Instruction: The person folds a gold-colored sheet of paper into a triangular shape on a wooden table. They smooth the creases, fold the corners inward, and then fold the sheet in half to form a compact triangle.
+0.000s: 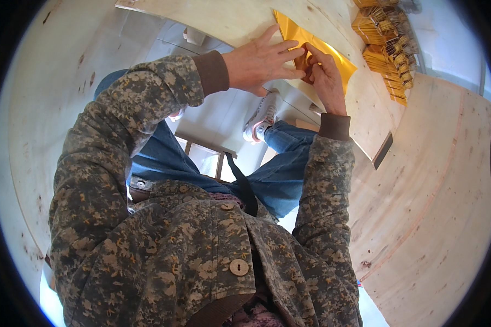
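A glossy gold sheet point(309, 37) lies beneath the left hand point(253, 64), fingers spread, and the right hand point(325, 77), fingers curled, any pinch unclear. Likely light, slick and easily creased, it suits edge holds.

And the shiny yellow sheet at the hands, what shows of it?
The yellow sheet looks glossy, like foil or coated paper, with a darker brownish patch near its middle. It lies on the pale wooden tabletop, pointed corners showing at upper left and right. The left hand, fingers spread, and the right hand appear to touch it, hiding parts; any folds are unclear.
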Tool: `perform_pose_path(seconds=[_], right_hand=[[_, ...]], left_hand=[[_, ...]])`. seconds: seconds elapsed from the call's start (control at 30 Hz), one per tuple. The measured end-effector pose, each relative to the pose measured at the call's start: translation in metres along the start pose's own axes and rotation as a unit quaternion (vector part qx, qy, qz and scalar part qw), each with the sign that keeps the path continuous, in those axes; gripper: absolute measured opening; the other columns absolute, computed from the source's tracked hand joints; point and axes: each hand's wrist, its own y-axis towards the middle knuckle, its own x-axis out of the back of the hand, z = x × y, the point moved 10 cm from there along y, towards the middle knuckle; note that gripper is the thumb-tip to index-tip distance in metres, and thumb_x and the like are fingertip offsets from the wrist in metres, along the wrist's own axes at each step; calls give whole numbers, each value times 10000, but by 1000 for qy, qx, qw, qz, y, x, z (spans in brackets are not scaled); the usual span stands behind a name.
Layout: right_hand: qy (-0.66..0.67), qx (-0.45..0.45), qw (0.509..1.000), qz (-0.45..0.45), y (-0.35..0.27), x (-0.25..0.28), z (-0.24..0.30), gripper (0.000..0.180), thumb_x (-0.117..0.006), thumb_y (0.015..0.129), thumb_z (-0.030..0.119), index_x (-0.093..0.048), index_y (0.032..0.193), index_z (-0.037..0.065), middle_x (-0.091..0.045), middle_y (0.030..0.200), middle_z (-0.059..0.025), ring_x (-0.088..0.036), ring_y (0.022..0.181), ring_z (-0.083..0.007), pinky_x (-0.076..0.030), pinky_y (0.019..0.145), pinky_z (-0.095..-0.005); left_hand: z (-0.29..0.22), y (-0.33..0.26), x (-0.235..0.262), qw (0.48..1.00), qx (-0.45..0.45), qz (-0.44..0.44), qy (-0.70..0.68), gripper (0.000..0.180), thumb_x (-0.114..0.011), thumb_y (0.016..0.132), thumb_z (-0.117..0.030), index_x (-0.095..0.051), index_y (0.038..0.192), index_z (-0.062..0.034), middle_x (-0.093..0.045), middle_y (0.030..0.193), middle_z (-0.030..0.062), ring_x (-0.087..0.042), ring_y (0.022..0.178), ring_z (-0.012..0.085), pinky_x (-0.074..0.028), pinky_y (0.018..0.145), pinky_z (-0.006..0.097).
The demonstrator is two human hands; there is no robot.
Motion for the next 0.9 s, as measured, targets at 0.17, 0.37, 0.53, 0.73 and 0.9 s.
perform_pose_path(seconds=[0.17,0.37,0.53,0.73,0.9], right_hand=[[-37,15,999,-11,1,1,-1,337,-459,1026,10,-643,1304,52,-541,974,-81,-632,798,-159,-540,649,-299],[-328,160,916,-165,-8,-5,34,264,-595,983,196,-692,1226,158,-614,993,-132,-658,807,-316,-541,715,-423],[-389,99,891,-210,-16,-15,38,282,-637,949,243,-699,1215,171,-611,1005,-110,-662,838,-307,-544,691,-425],[-418,81,880,-210,-17,-18,40,297,-647,946,246,-702,1226,163,-606,1001,-98,-667,846,-282,-551,692,-403],[-396,110,884,-225,-20,-18,43,296,-651,939,248,-707,1216,160,-612,1003,-98,-668,850,-278,-553,694,-399]], left_hand=[[-4,-3,3,999,-36,-23,2,847,-859,735,-388,-467,1481,-303,-396,1565,144,-341,1474,272,-171,1210,607],[18,-2,10,985,-16,-83,-153,814,-759,780,-315,-416,1469,-50,-475,1474,202,-411,1409,330,-231,1216,486],[16,-4,11,981,-10,-97,-167,852,-736,830,-406,-368,1479,6,-451,1489,212,-397,1421,323,-231,1221,449],[29,-7,5,989,58,-103,-86,966,-622,887,-616,-271,1562,-21,-356,1584,189,-312,1491,281,-160,1236,506],[48,-17,14,981,114,-151,-32,950,-583,890,-646,-313,1550,-18,-417,1556,154,-352,1464,255,-172,1204,558]])
